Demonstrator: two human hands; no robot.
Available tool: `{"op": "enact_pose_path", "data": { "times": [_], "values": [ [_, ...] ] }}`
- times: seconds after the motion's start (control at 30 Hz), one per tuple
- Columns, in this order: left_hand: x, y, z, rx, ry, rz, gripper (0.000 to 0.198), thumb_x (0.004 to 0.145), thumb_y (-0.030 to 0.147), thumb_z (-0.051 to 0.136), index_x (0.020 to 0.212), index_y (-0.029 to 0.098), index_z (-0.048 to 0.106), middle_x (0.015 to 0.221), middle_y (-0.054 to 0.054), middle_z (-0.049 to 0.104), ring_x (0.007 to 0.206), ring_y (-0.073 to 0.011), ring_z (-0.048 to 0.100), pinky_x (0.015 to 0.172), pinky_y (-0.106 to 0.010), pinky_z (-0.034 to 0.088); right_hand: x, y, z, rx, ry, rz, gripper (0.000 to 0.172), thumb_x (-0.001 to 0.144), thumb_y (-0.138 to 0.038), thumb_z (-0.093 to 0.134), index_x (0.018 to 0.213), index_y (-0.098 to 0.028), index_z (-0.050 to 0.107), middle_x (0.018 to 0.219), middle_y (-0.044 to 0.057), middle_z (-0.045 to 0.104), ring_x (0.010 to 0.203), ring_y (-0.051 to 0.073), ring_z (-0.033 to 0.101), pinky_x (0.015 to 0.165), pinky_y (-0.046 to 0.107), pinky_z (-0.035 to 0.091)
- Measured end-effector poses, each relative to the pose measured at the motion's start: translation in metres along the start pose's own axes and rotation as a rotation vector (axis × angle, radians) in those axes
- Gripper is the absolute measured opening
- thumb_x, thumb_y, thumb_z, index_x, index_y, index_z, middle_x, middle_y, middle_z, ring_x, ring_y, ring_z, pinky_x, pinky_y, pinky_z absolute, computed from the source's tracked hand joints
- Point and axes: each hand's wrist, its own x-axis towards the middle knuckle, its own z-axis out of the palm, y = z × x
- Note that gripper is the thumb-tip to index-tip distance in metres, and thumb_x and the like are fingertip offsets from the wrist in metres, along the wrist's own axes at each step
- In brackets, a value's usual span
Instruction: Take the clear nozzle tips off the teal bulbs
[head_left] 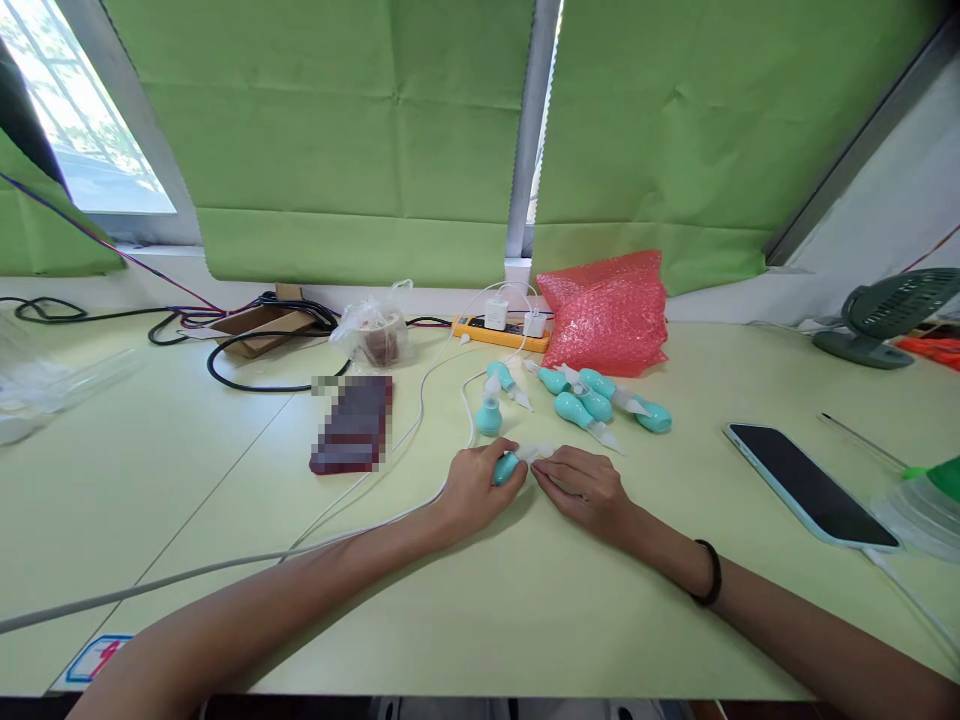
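My left hand (pixel 480 485) is wrapped round a teal squeeze bulb (pixel 505 468) with a translucent white tip (pixel 531 452). The fingers of my right hand (pixel 589 490) are closed in a pinch at the end of that tip, touching it from the right. What exactly the right fingertips grip is partly hidden. Just beyond my hands, another teal bulb (pixel 489 416) stands upright with its tip pointing up. Several more teal bulbs (pixel 595 402) with translucent tips lie in a loose group behind my right hand.
A red bubble-wrap bag (pixel 606 320) and an orange power strip (pixel 472 328) sit at the back. A white cable (pixel 337 540) crosses by my left arm. To the right lie a phone (pixel 814 480) and a small fan (pixel 885 310); a dark red pixelated object (pixel 354 425) lies left.
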Motion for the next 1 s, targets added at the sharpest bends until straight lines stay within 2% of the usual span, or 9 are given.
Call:
{"op": "enact_pose_path", "data": {
  "times": [0.27,0.53,0.63,0.77,0.87,1.0],
  "values": [
    [-0.0028,0.0006,0.0009,0.085,-0.021,0.095,0.028,0.079,0.032,0.04,0.098,0.017,0.053,0.078,-0.006,0.066,0.067,-0.019,0.06,0.061,-0.026,0.041,0.002,-0.0005,-0.0019,0.024,0.042,-0.03,0.01,0.067,-0.006,0.058,0.07,-0.017,0.056,0.055,0.001,0.059,0.052,0.01,0.054,0.047,0.021,0.042],
    [-0.002,-0.0012,0.0013,0.079,-0.016,0.041,0.028,0.079,0.035,0.041,0.098,0.018,0.053,0.079,-0.005,0.066,0.069,-0.0198,0.06,0.063,-0.027,0.042,0.0012,0.0009,0.001,0.043,0.05,-0.019,0.011,0.067,-0.007,0.057,0.068,-0.018,0.056,0.053,-0.001,0.057,0.051,0.01,0.053,0.047,0.021,0.042],
    [-0.0018,0.0,-0.0001,0.023,-0.006,0.03,0.026,0.079,0.034,0.041,0.098,0.019,0.053,0.08,-0.004,0.065,0.069,-0.018,0.059,0.063,-0.026,0.041,0.0019,-0.0006,0.0022,0.095,0.059,0.029,0.011,0.067,-0.008,0.056,0.069,-0.019,0.057,0.054,-0.001,0.057,0.051,0.01,0.053,0.048,0.021,0.043],
    [-0.0009,0.0007,-0.0011,-0.013,0.012,0.01,0.026,0.08,0.034,0.04,0.097,0.019,0.053,0.072,-0.002,0.063,0.062,-0.0152,0.055,0.06,-0.024,0.039,0.0058,-0.0032,0.0011,0.139,0.119,0.138,0.016,0.066,-0.01,0.059,0.08,-0.019,0.058,0.063,0.002,0.06,0.058,0.012,0.055,0.053,0.024,0.047],
    [-0.0006,0.0006,-0.0014,-0.032,0.008,0.003,0.025,0.08,0.033,0.04,0.094,0.018,0.054,0.063,0.0,0.059,0.054,-0.0125,0.051,0.054,-0.021,0.036,0.0061,-0.0016,0.0012,0.158,0.117,0.1,0.02,0.067,-0.009,0.06,0.084,-0.019,0.059,0.068,0.003,0.06,0.062,0.013,0.055,0.054,0.026,0.048],
    [-0.0016,0.0004,-0.0019,-0.049,-0.009,0.007,0.026,0.081,0.034,0.038,0.092,0.017,0.054,0.055,0.003,0.053,0.048,-0.0106,0.045,0.05,-0.02,0.032,0.0021,0.0027,0.0021,0.126,0.096,0.037,0.016,0.071,-0.009,0.056,0.08,-0.021,0.059,0.066,0.003,0.058,0.061,0.013,0.054,0.053,0.026,0.047]
  ]
}}
